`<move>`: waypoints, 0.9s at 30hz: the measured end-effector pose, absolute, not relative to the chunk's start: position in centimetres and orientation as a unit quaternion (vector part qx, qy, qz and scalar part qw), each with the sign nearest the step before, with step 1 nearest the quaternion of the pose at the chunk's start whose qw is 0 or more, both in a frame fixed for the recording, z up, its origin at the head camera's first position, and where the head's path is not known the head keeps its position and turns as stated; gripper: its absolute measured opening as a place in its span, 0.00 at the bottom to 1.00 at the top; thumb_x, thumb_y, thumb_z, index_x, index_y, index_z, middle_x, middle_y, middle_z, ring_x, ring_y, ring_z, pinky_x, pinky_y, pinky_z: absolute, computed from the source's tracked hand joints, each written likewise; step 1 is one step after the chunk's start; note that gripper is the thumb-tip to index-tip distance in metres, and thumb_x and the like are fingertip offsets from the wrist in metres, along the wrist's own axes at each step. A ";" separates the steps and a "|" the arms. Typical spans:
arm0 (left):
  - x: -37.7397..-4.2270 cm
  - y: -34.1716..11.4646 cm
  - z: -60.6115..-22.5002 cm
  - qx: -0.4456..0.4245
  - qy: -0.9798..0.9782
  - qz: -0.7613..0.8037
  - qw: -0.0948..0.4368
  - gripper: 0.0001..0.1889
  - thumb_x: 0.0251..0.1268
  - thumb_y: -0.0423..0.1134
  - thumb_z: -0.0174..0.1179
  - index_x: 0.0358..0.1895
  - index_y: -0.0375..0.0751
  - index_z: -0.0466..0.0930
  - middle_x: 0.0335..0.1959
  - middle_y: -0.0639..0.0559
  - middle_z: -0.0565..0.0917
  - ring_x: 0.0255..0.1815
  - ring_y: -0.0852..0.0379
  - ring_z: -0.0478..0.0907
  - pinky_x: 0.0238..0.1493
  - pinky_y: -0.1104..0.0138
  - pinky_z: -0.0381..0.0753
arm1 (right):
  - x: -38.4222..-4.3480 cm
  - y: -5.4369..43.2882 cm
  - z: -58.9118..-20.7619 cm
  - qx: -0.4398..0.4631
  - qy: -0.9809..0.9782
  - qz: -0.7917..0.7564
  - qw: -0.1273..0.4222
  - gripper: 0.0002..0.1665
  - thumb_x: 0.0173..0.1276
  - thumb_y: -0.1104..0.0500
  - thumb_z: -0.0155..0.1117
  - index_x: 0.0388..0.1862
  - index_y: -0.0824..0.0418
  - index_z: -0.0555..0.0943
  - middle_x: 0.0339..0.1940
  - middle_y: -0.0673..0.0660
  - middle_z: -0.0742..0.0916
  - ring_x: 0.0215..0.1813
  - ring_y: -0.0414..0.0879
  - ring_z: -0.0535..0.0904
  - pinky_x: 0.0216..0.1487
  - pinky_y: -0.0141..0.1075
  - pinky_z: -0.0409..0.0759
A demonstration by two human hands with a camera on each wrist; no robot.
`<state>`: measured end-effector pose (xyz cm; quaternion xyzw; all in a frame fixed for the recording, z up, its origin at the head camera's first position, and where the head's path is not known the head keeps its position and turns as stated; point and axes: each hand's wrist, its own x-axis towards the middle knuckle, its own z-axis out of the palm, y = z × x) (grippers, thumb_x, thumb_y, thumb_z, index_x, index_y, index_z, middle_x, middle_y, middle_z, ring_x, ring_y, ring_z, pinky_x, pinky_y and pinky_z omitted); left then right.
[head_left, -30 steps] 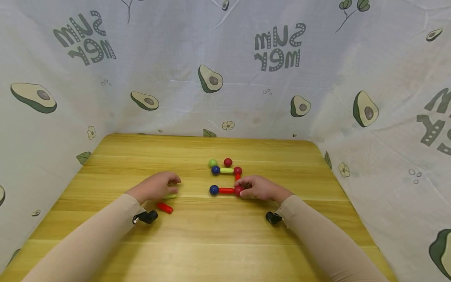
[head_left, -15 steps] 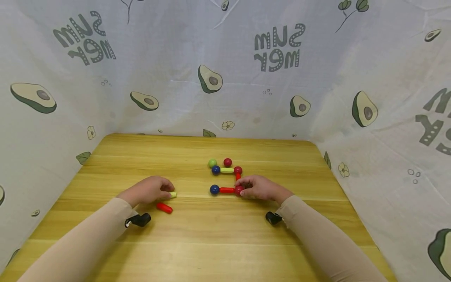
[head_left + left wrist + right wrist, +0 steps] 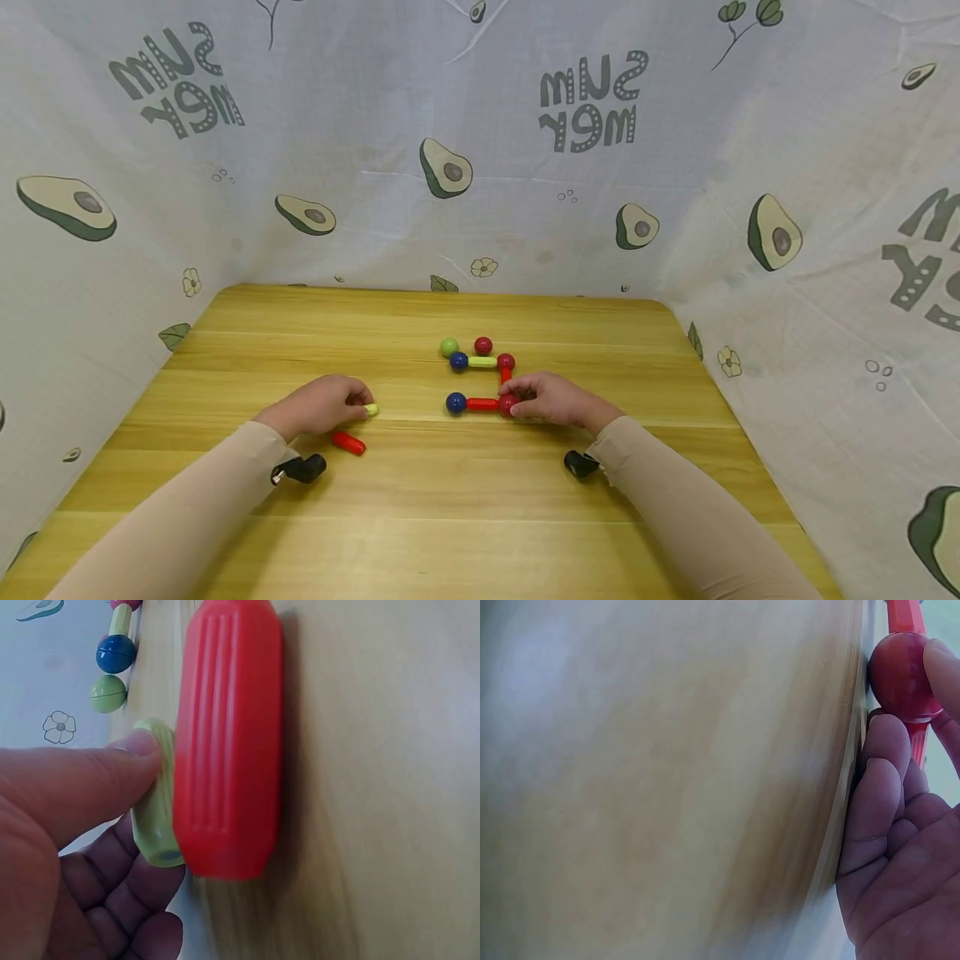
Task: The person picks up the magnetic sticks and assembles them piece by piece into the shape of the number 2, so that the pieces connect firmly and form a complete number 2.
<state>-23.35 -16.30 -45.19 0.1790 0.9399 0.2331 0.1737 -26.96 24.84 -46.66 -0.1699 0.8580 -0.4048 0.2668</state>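
My left hand [image 3: 318, 406] pinches a yellow-green toy rod [image 3: 154, 817] between thumb and fingers, at the left of the table. Close beside it lies a loose red rod [image 3: 348, 442], large in the left wrist view. At centre, my right hand [image 3: 555, 400] holds the near red ball [image 3: 900, 675] of a C-shaped ball-and-rod build. From that ball a red rod [image 3: 482, 404] runs left to a blue ball [image 3: 456, 403]. Another red rod [image 3: 506, 377], partly behind my fingers, leads to the far red ball [image 3: 506, 362]. A yellow-green rod [image 3: 482, 362] joins that to a second blue ball [image 3: 459, 362].
Behind the build sit a green ball [image 3: 448, 347] and a separate red ball [image 3: 483, 345]. The wooden table [image 3: 465, 533] ends at a hanging avocado-print cloth [image 3: 360, 125] at the back and sides. Black wrist devices [image 3: 306, 468] hang below both sleeves.
My left hand has come down and back onto the yellow-green rod, taken hold of it and shifted it slightly. The right hand stays on the red ball.
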 end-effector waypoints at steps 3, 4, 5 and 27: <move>-23.4 -16.1 -45.4 0.187 0.940 0.235 0.163 0.06 0.75 0.41 0.66 0.48 0.45 0.86 0.37 0.58 0.84 0.38 0.59 0.76 0.48 0.61 0.78 | -27.0 24.8 -46.7 -0.167 0.858 -0.406 0.266 0.20 0.74 0.59 0.71 0.63 0.56 0.85 0.59 0.55 0.87 0.57 0.48 0.79 0.65 0.43 0.80; -23.5 -16.0 -45.4 0.186 0.939 0.238 0.162 0.06 0.75 0.41 0.66 0.48 0.45 0.86 0.37 0.58 0.84 0.38 0.58 0.76 0.49 0.61 0.78 | -27.0 24.8 -46.7 -0.166 0.859 -0.405 0.265 0.20 0.74 0.59 0.71 0.63 0.56 0.85 0.59 0.55 0.87 0.57 0.48 0.79 0.66 0.44 0.80; -23.5 -15.9 -45.5 0.183 0.939 0.243 0.162 0.06 0.76 0.41 0.65 0.49 0.46 0.86 0.37 0.57 0.84 0.39 0.58 0.76 0.49 0.60 0.78 | -27.0 24.8 -46.6 -0.164 0.859 -0.405 0.265 0.20 0.74 0.59 0.71 0.63 0.56 0.85 0.59 0.55 0.87 0.57 0.48 0.79 0.66 0.44 0.80; -22.4 -10.7 -45.6 0.155 0.925 0.319 0.136 0.10 0.76 0.42 0.64 0.52 0.41 0.85 0.42 0.54 0.86 0.42 0.58 0.79 0.51 0.59 0.81 | -27.1 24.7 -46.6 -0.164 0.871 -0.389 0.253 0.20 0.75 0.58 0.70 0.64 0.54 0.84 0.58 0.56 0.86 0.57 0.50 0.79 0.68 0.49 0.78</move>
